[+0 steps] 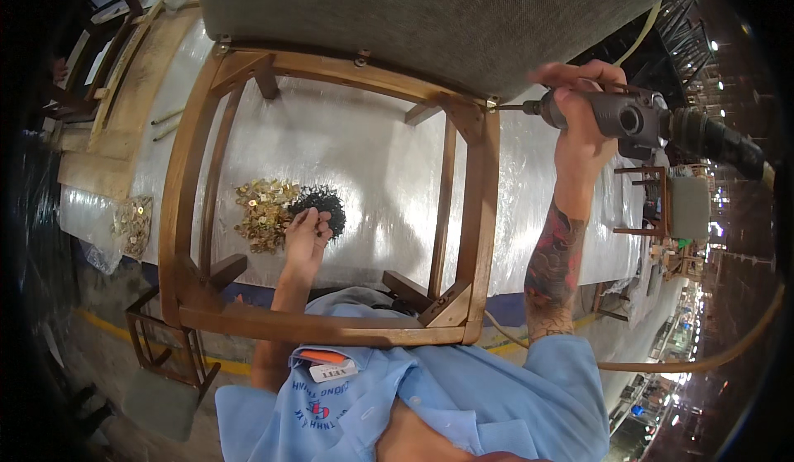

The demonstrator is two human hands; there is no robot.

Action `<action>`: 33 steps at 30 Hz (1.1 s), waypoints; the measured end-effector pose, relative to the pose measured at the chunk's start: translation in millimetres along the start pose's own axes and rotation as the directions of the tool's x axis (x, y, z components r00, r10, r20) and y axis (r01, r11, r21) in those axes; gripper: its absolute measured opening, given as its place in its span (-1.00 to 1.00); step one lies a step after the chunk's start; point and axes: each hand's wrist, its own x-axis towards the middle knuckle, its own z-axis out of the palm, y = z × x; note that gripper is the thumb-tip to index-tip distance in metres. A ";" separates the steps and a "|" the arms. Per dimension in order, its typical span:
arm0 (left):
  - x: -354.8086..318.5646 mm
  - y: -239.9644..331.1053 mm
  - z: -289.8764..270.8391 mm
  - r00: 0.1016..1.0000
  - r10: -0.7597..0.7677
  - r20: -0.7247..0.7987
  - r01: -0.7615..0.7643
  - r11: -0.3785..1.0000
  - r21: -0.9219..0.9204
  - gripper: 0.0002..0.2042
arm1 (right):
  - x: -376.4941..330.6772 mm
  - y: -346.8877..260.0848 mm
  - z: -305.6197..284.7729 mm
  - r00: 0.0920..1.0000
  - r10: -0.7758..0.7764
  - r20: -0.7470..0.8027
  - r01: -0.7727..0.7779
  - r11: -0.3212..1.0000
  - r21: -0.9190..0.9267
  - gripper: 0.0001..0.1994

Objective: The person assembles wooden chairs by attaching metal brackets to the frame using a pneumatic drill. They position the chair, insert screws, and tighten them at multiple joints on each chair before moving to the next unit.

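Closest to us, our light-blue shirt (pixel 513 404) sits against the near rail of a brown wooden chair frame (pixel 322 323), which lies before us on a table (pixel 529 214) covered in clear plastic film. Through the frame's opening, toward its left side, our left hand (pixel 304 234) reaches down to a heap of small black screws (pixel 332 201), thumb and fingers drawn together; we cannot tell whether a screw is pinched between them. Just left of that heap, also inside the frame's outline, lies a pile of gold-coloured metal brackets (pixel 269 214). Beside the frame's far right corner, our right hand (pixel 583 114) is wrapped around a dark power screwdriver (pixel 616 116), its bit pointing left at a small metal bracket (pixel 492 103) on that corner; we cannot make out whether the tip is seated. Along the frame's far rail stands a grey upholstered panel (pixel 430 15). Well off to the frame's right, we see another chair (pixel 686 205).
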 end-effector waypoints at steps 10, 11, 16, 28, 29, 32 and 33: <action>15.5 5.1 4.0 0.999 -0.049 -0.013 0.049 0.999 -0.008 -0.84 | 10.6 21.3 2.8 0.994 -0.061 -0.087 0.058 0.997 -0.041 -0.79; 18.1 6.9 6.5 0.999 -0.053 0.000 0.053 0.998 -0.027 -0.84 | 12.9 23.5 2.7 0.995 -0.066 -0.076 0.063 0.997 -0.051 -0.80; 14.4 19.3 20.1 0.999 -0.029 0.043 0.030 0.999 -0.038 -0.85 | 14.4 30.2 6.7 0.996 -0.064 -0.069 0.061 0.997 -0.039 -0.82; -5.4 42.6 77.6 0.960 -0.115 0.255 0.131 0.990 -0.047 -0.85 | 20.5 40.9 6.3 0.987 -0.150 -0.051 0.132 0.959 -0.252 -0.90; -7.1 44.8 82.8 0.931 -0.137 0.337 0.169 0.983 -0.066 -0.86 | 15.5 28.4 7.1 0.981 -0.184 -0.055 0.172 0.970 -0.172 -0.82; -7.0 55.3 108.6 0.824 -0.121 0.553 0.224 0.967 -0.122 -0.85 | 1.1 -29.2 28.8 0.975 -0.204 -0.086 0.217 0.957 0.194 -0.64; -12.7 58.8 114.8 0.781 -0.109 0.615 0.243 0.960 -0.139 -0.85 | -2.0 -39.6 31.4 0.969 -0.243 0.043 0.214 0.915 0.342 -0.64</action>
